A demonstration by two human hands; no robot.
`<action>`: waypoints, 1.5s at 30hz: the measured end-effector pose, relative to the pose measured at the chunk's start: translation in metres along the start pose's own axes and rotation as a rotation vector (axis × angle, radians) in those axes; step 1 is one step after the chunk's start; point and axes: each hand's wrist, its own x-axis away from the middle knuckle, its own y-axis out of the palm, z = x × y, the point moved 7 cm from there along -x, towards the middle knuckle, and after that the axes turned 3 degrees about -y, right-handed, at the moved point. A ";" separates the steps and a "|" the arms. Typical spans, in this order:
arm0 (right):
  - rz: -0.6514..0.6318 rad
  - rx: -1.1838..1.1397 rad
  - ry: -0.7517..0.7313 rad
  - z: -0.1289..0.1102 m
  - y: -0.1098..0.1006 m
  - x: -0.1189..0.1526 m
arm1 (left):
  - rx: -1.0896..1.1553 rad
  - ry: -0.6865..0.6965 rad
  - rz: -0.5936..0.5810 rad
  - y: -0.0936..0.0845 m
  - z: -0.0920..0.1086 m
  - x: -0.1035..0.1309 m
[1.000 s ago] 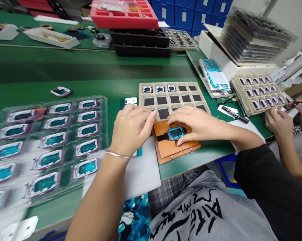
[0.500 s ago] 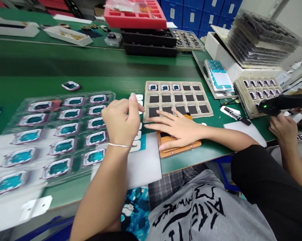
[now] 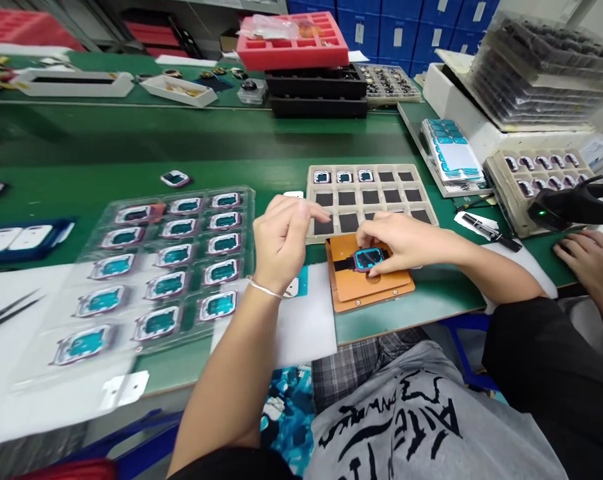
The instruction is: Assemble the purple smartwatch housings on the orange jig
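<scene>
My left hand [image 3: 285,239] is raised over the white sheet, with its fingers curled and pressed together. What it holds, if anything, is hidden. My right hand [image 3: 404,241] has thumb and fingers around the edge of a rounded-square watch case [image 3: 368,259] with blue film on its face. The case lies in the dark slot of an orange fixture [image 3: 349,291] in front of me. Behind the fixture stands a beige compartment tray [image 3: 310,200] with dark pads and a few watch parts in its back row. To the left, a clear plastic tray [image 3: 189,293] carries several teal-centred watch frames.
Tweezers [image 3: 9,313] lie at far left near a blue pad [image 3: 26,255]. One loose watch frame [image 3: 175,178] sits behind the clear tray. Stacked red [image 3: 291,57] and black trays [image 3: 316,107] stand at the back. On the right are a black marker [image 3: 491,231] and another person's hand [image 3: 589,257].
My right hand has gone from lying spread over the fixture to gripping the watch case on it. The left hand's fingers now point right. The view has turned slightly left.
</scene>
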 end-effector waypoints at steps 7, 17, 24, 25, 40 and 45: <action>0.177 -1.158 -0.058 0.008 -0.011 -0.005 | 0.112 0.219 -0.117 0.012 0.022 0.008; 0.243 -1.277 -0.117 0.001 0.010 -0.011 | 0.257 0.265 -0.041 0.009 0.032 0.016; 0.739 -0.192 -0.383 -0.020 -0.030 0.019 | 0.254 0.271 -0.123 0.014 0.036 0.017; 0.733 -0.099 -0.373 -0.023 -0.030 0.020 | 0.258 0.273 -0.127 0.014 0.036 0.017; 0.585 -0.362 -0.225 -0.009 -0.025 0.013 | 0.299 0.212 -0.189 0.020 0.024 0.019; 0.621 -0.416 -0.284 -0.020 -0.039 0.019 | 0.453 0.079 -0.187 0.019 0.013 0.018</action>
